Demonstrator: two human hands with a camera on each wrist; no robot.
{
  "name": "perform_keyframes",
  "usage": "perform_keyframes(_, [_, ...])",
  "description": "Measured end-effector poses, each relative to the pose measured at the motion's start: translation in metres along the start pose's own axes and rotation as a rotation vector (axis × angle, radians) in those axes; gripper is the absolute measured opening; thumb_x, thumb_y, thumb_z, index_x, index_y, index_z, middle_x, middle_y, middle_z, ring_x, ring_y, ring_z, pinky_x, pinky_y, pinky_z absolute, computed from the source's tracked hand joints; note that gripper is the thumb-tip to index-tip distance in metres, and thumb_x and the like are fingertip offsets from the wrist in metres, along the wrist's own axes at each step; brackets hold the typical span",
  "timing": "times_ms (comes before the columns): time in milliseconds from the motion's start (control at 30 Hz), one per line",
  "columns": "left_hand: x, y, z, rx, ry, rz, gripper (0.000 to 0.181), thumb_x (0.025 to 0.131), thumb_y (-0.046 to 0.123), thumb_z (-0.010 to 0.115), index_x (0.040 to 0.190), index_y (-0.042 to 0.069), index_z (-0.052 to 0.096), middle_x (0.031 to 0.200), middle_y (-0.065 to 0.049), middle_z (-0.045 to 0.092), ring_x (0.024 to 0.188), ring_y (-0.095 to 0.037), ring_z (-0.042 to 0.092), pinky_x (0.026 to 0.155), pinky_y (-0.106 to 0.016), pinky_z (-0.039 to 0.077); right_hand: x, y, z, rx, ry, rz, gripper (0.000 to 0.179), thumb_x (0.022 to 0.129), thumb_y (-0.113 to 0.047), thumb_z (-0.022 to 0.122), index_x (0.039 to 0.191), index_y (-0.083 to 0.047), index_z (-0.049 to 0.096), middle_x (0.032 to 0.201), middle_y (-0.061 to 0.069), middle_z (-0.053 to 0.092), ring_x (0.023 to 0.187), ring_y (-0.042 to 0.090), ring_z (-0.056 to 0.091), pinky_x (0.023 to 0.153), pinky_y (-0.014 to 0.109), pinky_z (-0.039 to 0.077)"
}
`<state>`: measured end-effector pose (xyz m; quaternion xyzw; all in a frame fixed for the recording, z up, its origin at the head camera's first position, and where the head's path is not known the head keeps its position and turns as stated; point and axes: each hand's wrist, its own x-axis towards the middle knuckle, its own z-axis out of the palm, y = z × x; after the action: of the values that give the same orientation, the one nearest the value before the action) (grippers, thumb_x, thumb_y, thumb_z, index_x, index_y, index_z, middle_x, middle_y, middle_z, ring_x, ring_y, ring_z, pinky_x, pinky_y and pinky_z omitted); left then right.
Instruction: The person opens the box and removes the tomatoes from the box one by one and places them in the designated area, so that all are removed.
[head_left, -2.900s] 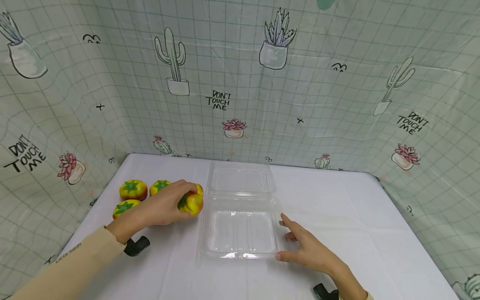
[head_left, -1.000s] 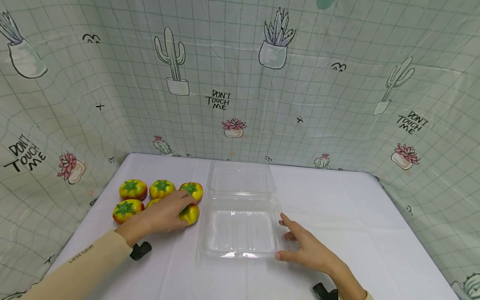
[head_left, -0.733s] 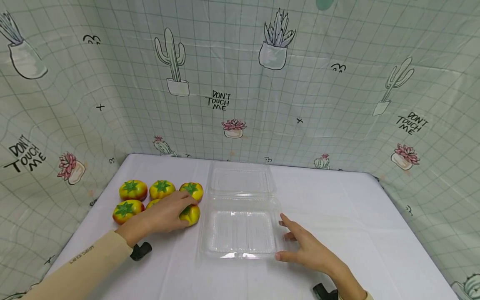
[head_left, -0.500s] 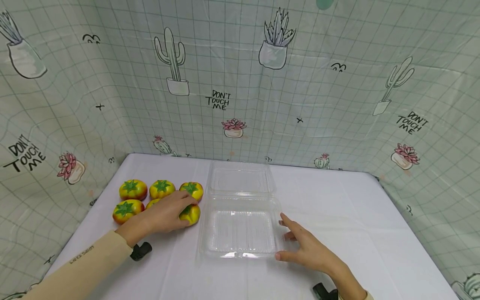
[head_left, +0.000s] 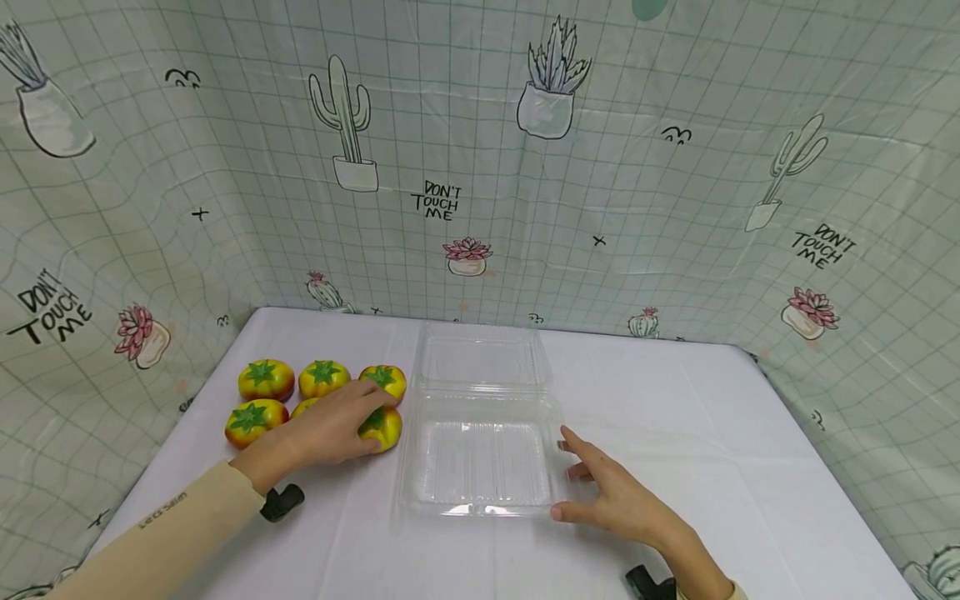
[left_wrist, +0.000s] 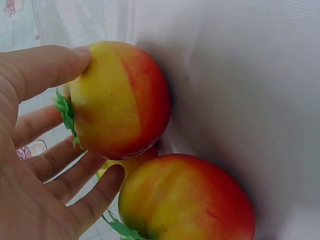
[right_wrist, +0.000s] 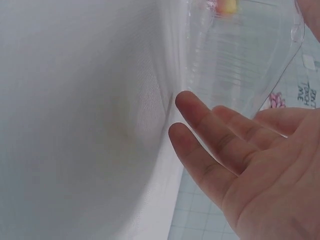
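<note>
My left hand (head_left: 330,425) holds a yellow-and-red persimmon (head_left: 384,428) with a green leafy cap, at the right end of the front row. In the left wrist view the thumb lies on the persimmon (left_wrist: 117,100), with the fingers spread past its cap. Another persimmon (left_wrist: 187,200) sits close below it in that view. My right hand (head_left: 618,496) is held with fingers apart at the right side of a clear plastic clamshell box (head_left: 480,508). Nothing lies between its fingers, and whether they touch the box cannot be told.
Several more persimmons stand in two rows on the left: one at back left (head_left: 266,381), one at back middle (head_left: 323,378), one at back right (head_left: 384,382), one at front left (head_left: 256,423). Another is partly behind the left hand. The clamshell's lid (head_left: 482,358) lies folded back. White cloth (head_left: 675,417) covers the table.
Since the earliest frame, my left hand has brought the persimmon toward me into the front row, uncovering the back-row fruit. Over the last second it has hardly moved. The right hand stays put.
</note>
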<state>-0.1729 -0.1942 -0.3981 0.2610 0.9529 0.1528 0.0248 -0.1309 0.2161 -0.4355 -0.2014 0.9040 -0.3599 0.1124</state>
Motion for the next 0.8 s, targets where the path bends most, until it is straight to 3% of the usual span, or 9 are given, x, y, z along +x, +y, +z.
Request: perform_keyframes(800, [-0.0028, 0.0022, -0.0014, -0.010, 0.002, -0.022, 0.052, 0.082, 0.026, 0.074, 0.129, 0.011, 0.058, 0.120, -0.006, 0.053, 0.103, -0.021, 0.054, 0.091, -0.041, 0.048, 0.0003, 0.0009, -0.0010, 0.007, 0.008, -0.023, 0.101, 0.075, -0.044, 0.078, 0.153, -0.018, 0.020, 0.145, 0.000, 0.042, 0.110, 0.019, 0.055, 0.091, 0.049, 0.045])
